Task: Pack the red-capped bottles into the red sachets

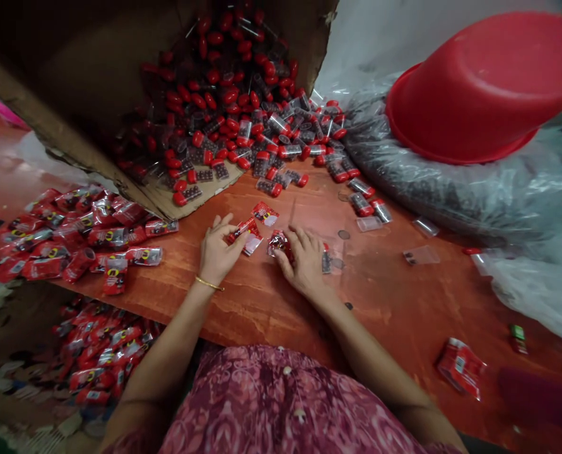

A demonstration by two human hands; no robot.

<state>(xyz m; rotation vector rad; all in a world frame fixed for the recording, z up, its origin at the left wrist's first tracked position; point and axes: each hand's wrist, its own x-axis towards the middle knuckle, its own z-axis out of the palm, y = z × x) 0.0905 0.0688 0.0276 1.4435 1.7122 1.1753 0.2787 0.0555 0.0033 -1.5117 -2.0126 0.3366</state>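
My left hand (221,248), a gold bangle at its wrist, pinches a red printed sleeve (245,229) with a white patch between thumb and fingers. Just beyond lies another red printed piece (265,214), flat on the table. My right hand (305,260) is curled with thumb and fingers at a shiny red-and-clear wrapped piece (276,242); the palm hides what else may be under it. Beside that hand's outer edge, a small clear tube with dark contents (327,261) lies partly covered.
A cardboard box (143,189) on its side spills red-capped tubes (231,94) onto the table. Wrapped tubes are heaped at left (108,236), with more below the table edge (101,353). At right, a red tub (460,88) rests on a plastic bag (403,189); a red wrapper (461,367) lies nearer.
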